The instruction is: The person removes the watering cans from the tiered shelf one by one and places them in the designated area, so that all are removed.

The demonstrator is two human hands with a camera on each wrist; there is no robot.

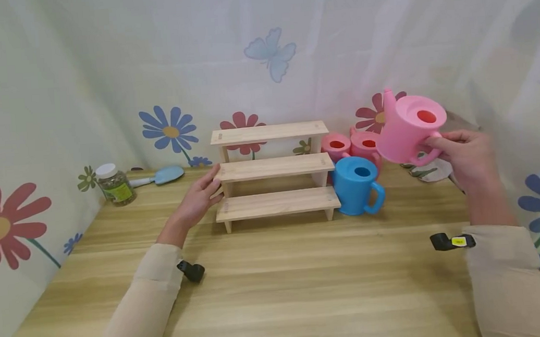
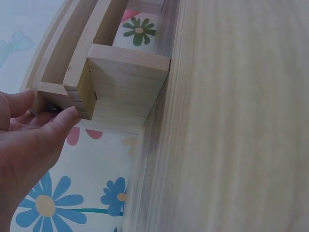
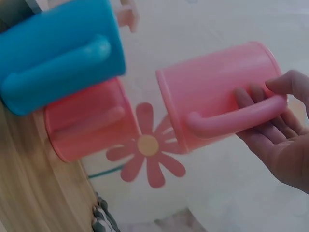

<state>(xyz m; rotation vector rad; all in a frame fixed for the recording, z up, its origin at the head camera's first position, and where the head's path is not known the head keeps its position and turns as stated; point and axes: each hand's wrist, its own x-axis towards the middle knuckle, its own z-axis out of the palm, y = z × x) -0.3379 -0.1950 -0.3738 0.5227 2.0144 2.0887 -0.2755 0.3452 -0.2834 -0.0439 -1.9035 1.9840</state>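
A three-tier wooden shelf (image 1: 277, 203) stands on the table. My left hand (image 1: 198, 198) grips its left end by the middle tier; in the left wrist view that hand's thumb and fingers lie on either side of the wooden upright (image 2: 53, 89). Held up in the air at the right is a pink watering can (image 1: 401, 133), spout upward, with the fingers of my right hand (image 1: 469, 157) hooked through its handle (image 3: 236, 118). Below and left of it, a blue watering can (image 1: 352, 186) and two pink ones (image 1: 335, 145) stand against the shelf's right side.
A white-lidded jar (image 1: 117, 187) and a small trowel (image 1: 168, 174) with a light blue blade lie at the back left. Behind the right hand is a pale patterned item (image 1: 432, 170). Flower-printed curtain (image 1: 173, 65) surrounds the table (image 1: 307, 291).
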